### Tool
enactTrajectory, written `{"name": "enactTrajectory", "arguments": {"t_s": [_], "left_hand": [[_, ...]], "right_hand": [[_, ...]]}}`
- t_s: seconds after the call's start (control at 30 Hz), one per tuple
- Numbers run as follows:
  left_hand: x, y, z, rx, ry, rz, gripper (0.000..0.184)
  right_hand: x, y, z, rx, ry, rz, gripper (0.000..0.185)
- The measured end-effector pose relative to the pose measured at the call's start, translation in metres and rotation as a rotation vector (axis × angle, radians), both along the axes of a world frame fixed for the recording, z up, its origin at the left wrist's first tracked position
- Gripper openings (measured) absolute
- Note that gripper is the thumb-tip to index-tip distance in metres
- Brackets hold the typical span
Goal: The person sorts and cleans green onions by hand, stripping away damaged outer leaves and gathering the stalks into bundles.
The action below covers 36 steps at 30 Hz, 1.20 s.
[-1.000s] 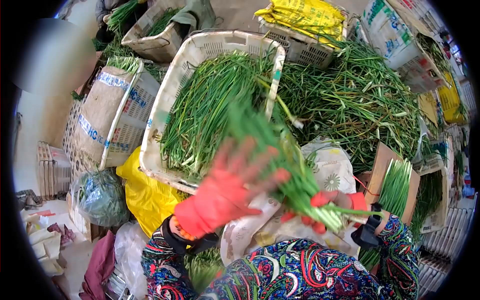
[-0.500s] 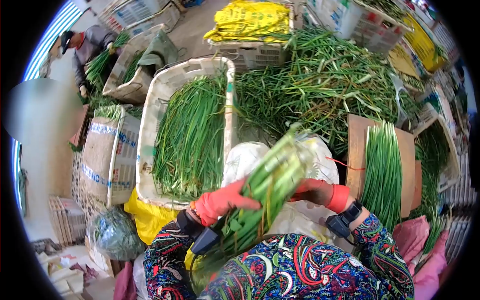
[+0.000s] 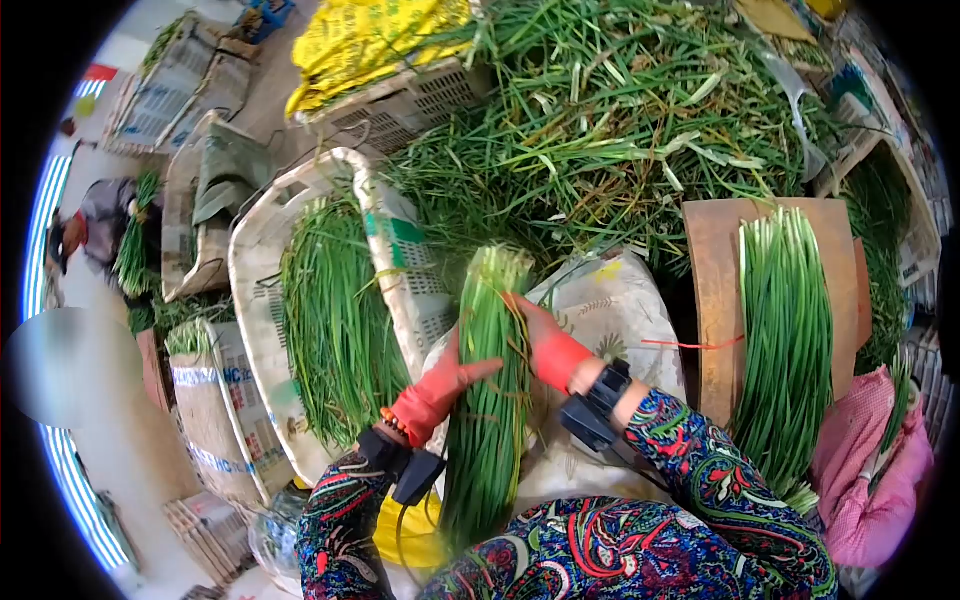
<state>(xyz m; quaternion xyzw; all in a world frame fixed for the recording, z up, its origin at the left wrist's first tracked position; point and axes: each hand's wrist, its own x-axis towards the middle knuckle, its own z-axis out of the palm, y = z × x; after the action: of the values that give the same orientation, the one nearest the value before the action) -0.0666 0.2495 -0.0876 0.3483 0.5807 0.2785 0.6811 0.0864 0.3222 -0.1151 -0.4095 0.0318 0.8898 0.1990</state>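
A bunch of garlic chives [image 3: 487,400] stands almost upright before me, pale stem ends up and green leaves hanging toward my lap. On its left side, my left hand [image 3: 440,392] in a red glove wraps round it, thumb across the front. My right hand [image 3: 550,345], also gloved in red, grips the right side near the pale ends; its fingertips are partly hidden. Close by on the right, a neat pile of chives [image 3: 785,330] lies on a brown board [image 3: 715,290]. To the left stands a white crate [image 3: 385,235] holding loose chives [image 3: 335,310].
A large heap of loose greens [image 3: 620,130] fills the far side. Behind the crate is another crate topped with a yellow sack [image 3: 370,50]. A pink sack [image 3: 875,470] lies at right. Another person [image 3: 105,220] handles greens at far left. A red string [image 3: 690,344] crosses the board's edge.
The bunch has swung from a rightward tilt to nearly upright and shifted left. My right hand has moved left with it. The view has turned and shifted, so the surroundings sit differently.
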Motion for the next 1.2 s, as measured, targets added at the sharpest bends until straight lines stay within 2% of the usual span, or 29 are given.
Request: {"name": "enactTrajectory", "arguments": {"t_s": [0.07, 0.1, 0.17, 0.23, 0.3, 0.33, 0.37, 0.4, 0.43, 0.47, 0.5, 0.57, 0.63, 0.7, 0.73, 0.8, 0.83, 0.87, 0.93, 0.97, 1.0, 1.03, 1.1, 1.17, 1.2], "left_hand": [[0.005, 0.043, 0.019, -0.344, -0.143, 0.152, 0.073], [-0.002, 0.058, -0.001, -0.332, -0.106, 0.095, 0.061], [-0.013, 0.081, -0.010, -0.232, -0.176, -0.097, 0.050], [-0.026, 0.096, -0.028, 0.162, 0.190, -0.584, 0.046], [-0.045, 0.094, -0.093, 0.084, 0.106, -0.561, 0.047], [-0.042, 0.094, -0.098, 0.051, 0.094, -0.552, 0.049], [-0.043, 0.095, -0.110, 0.028, 0.094, -0.535, 0.050], [-0.025, 0.108, -0.091, -0.126, -0.053, -0.384, 0.053], [-0.022, 0.110, -0.098, -0.197, -0.081, -0.347, 0.053], [-0.024, 0.107, -0.106, -0.273, -0.100, -0.300, 0.053], [-0.022, 0.099, -0.110, -0.217, -0.128, -0.292, 0.051], [-0.019, 0.081, -0.116, -0.107, -0.186, -0.274, 0.045], [-0.014, 0.085, -0.126, -0.225, -0.172, -0.216, 0.037], [0.000, 0.080, -0.107, -0.435, -0.258, -0.061, 0.036], [0.010, 0.074, -0.091, -0.537, -0.317, 0.035, 0.036], [0.007, 0.046, -0.108, -0.782, -0.287, -0.045, 0.039], [0.015, 0.060, -0.064, -0.732, -0.452, 0.019, 0.039], [0.013, 0.059, -0.074, -0.602, -0.382, -0.072, 0.039], [0.006, 0.047, -0.134, -0.347, -0.238, -0.257, 0.041], [0.002, 0.040, -0.169, -0.228, -0.165, -0.348, 0.041], [0.002, 0.046, -0.178, -0.110, -0.093, -0.440, 0.042], [-0.004, 0.055, -0.186, -0.118, -0.095, -0.400, 0.044], [-0.006, 0.096, -0.169, -0.131, -0.099, -0.321, 0.047], [-0.007, 0.131, -0.184, -0.293, 0.283, -0.197, 0.056], [0.011, 0.145, -0.143, -0.057, -0.031, -0.012, 0.064]], "right_hand": [[-0.006, 0.028, -0.010, -0.060, 0.010, 0.083, 0.040], [-0.006, 0.040, -0.022, -0.006, 0.039, 0.095, 0.042], [-0.007, 0.043, -0.061, 0.118, 0.258, 0.012, 0.051], [-0.001, 0.032, -0.110, 1.158, -0.518, 0.088, 0.065], [-0.003, 0.048, -0.124, 0.582, -0.256, 0.140, 0.074], [-0.018, 0.045, -0.165, 0.345, -0.156, 0.075, 0.075], [-0.018, 0.047, -0.172, 0.246, -0.130, 0.061, 0.074], [-0.018, 0.049, -0.180, 0.145, -0.107, 0.045, 0.073], [-0.018, 0.051, -0.185, 0.044, -0.090, 0.026, 0.072], [-0.021, 0.048, -0.189, -0.040, 0.048, -0.002, 0.070], [-0.022, 0.052, -0.174, -0.127, 0.194, -0.025, 0.068], [-0.013, 0.071, -0.131, -0.226, 0.053, 0.184, 0.047], [-0.025, 0.052, -0.155, -0.108, -0.006, 0.081, 0.041], [-0.024, 0.024, -0.147, -0.153, 0.049, -0.010, 0.038], [-0.008, 0.033, -0.092, -0.183, -0.030, 0.082, 0.039], [0.002, 0.008, -0.083, -0.222, 0.011, 0.095, 0.045], [0.004, -0.002, -0.096, -0.232, 0.004, 0.141, 0.048], [0.002, -0.009, -0.123, -0.321, 0.112, 0.143, 0.049], [-0.004, -0.027, -0.197, -0.504, 0.327, 0.144, 0.052], [-0.002, -0.019, -0.190, -0.451, 0.242, 0.154, 0.053], [-0.001, -0.002, -0.167, -0.398, 0.155, 0.169, 0.053], [0.006, 0.023, -0.147, -0.190, -0.125, 0.192, 0.052], [-0.003, 0.063, -0.169, -0.033, -0.214, 0.359, 0.048], [-0.010, 0.092, -0.147, 0.023, -0.209, 0.213, 0.047], [-0.021, 0.103, -0.149, 0.111, -0.188, 0.111, 0.044]]}}
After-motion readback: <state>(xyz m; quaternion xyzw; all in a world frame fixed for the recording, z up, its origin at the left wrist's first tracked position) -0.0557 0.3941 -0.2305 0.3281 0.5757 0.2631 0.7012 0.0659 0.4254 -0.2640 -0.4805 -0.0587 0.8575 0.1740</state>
